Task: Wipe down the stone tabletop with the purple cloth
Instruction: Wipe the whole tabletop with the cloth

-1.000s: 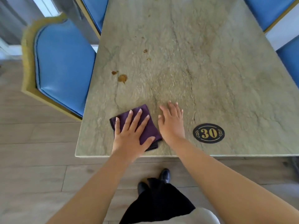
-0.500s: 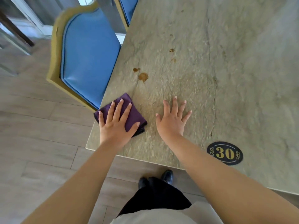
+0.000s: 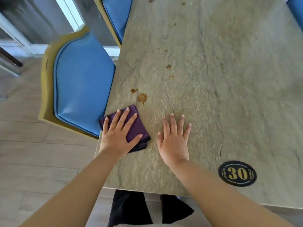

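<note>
while left hand (image 3: pixel 117 136) flattens purple cloth (image 3: pixel 137 128), stains (image 3: pixel 142 97) seemingly just beyond

A folded purple cloth (image 3: pixel 134 128) is pressed flat by the left hand (image 3: pixel 117 135) at the stone tabletop's (image 3: pixel 229 95) left edge; the right hand (image 3: pixel 174 141) is laid flat beside it, near brown stains (image 3: pixel 142 97).

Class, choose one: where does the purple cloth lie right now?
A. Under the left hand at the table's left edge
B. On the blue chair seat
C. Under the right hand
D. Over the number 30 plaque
A: the left hand presses flat on the purple cloth by the stone tabletop's left edge.
</note>
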The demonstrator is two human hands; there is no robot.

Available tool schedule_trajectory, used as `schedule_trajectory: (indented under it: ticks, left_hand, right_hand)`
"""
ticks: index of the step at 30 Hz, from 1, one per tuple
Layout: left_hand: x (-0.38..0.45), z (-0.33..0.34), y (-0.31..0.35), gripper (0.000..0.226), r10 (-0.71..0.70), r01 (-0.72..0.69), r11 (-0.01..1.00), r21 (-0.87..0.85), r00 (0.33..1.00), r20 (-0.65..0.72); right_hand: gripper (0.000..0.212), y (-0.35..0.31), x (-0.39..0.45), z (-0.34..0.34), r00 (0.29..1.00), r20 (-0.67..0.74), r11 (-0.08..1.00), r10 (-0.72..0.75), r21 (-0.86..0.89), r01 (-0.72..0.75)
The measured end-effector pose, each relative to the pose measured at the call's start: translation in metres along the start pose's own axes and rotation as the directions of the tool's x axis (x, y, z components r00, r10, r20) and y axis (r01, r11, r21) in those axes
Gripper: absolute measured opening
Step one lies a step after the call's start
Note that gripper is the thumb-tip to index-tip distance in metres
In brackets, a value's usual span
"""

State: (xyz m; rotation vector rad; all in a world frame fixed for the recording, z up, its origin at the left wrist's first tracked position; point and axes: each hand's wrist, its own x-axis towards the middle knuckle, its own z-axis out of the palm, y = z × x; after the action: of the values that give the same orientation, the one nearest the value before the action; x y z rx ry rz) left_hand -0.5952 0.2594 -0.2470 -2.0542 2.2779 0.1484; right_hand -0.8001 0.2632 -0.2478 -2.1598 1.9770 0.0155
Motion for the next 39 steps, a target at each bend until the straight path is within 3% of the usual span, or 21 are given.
schedule_trajectory:
  ticks: [9, 13, 17, 20, 22, 25, 26, 30, 33, 36, 39]
  left_hand:
    - [0.110, -0.013, 0.011, 0.077, 0.291, -0.288, 0.956, -0.048, 0.954, 0.077]
    - [0.066, -0.007, 0.012, 0.075, 0.452, -0.451, 0.892, -0.034, 0.892, 0.015]
    - [-0.007, 0.003, -0.002, 0.072, 0.642, -0.641, 0.766, -0.049, 0.767, -0.012]
    - [0.001, 0.004, -0.011, 0.072, 0.691, -0.691, 0.722, -0.038, 0.723, -0.023]
    - [0.031, 0.001, -0.003, 0.071, 0.694, -0.695, 0.718, -0.037, 0.719, -0.040]
    - [0.083, -0.003, 0.024, 0.069, 0.622, -0.624, 0.781, -0.034, 0.782, -0.050]
    - [0.100, -0.004, 0.036, 0.070, 0.591, -0.592, 0.805, -0.033, 0.806, -0.039]
    - [0.125, -0.005, 0.086, 0.071, 0.545, -0.544, 0.839, -0.018, 0.838, 0.020]
    - [0.082, -0.003, 0.098, 0.071, 0.660, -0.660, 0.751, -0.005, 0.751, -0.002]
    - [0.017, 0.003, 0.074, 0.064, 0.799, -0.799, 0.601, -0.022, 0.601, -0.022]
    - [0.013, 0.005, 0.031, 0.064, 0.886, -0.886, 0.463, -0.029, 0.463, -0.031]
  right_hand:
    - [0.053, -0.007, -0.003, 0.001, 0.993, -0.075, 0.996, 0.092, 0.013, -0.091]
    - [0.042, -0.012, -0.008, 0.001, 0.966, -0.178, 0.980, 0.189, 0.103, -0.172]
    - [0.042, -0.020, -0.028, 0.004, 0.865, -0.262, 0.884, 0.428, 0.318, -0.342]
    - [0.044, -0.025, -0.048, 0.010, 0.817, -0.273, 0.851, 0.508, 0.306, -0.427]
    - [0.044, -0.025, -0.057, 0.015, 0.770, -0.272, 0.815, 0.577, 0.254, -0.521]
    - [0.050, -0.024, -0.061, 0.017, 0.605, -0.202, 0.637, 0.770, 0.299, -0.711]
    - [0.052, -0.023, -0.060, 0.017, 0.584, -0.173, 0.606, 0.793, 0.309, -0.733]
    - [0.052, -0.019, -0.058, 0.016, 0.618, -0.158, 0.633, 0.770, 0.304, -0.712]
    - [0.049, -0.013, -0.067, 0.014, 0.638, -0.175, 0.658, 0.750, 0.295, -0.693]
    - [0.055, -0.008, -0.074, 0.013, 0.676, -0.158, 0.687, 0.720, 0.301, -0.662]
    - [0.053, -0.008, -0.073, 0.012, 0.672, -0.175, 0.683, 0.720, 0.350, -0.641]
